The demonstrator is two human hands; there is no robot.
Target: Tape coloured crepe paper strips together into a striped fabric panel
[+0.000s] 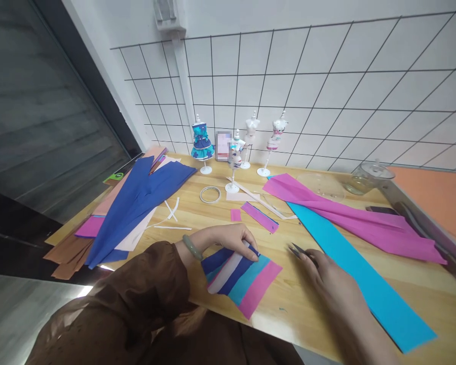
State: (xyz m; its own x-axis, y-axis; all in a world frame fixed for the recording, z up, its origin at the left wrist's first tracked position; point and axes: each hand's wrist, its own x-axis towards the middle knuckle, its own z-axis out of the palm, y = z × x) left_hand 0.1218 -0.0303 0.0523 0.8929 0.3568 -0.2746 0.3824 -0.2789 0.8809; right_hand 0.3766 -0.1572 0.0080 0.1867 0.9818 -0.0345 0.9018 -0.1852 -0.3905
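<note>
My left hand (237,240) pinches the top edge of a striped piece of fabric or crepe paper (247,284) in blue, white, turquoise and pink bands. The piece hangs at the table's front edge, with part of it folded behind. In my right hand (330,279) is a small pair of scissors (299,250), its pointed tips turned toward the striped piece but apart from it. The fingers hide the handles. Ahead of my hands lie a pink-purple strip (260,217) and a small pink square (235,215).
Several small white dress forms (235,158) stand at the back, one in a blue dress (202,142), beside a phone (224,146). A tape roll (210,194) lies mid-table. Blue sheets (137,197) are left; pink (349,213) and turquoise lengths (357,268) right, near a glass pot (368,177).
</note>
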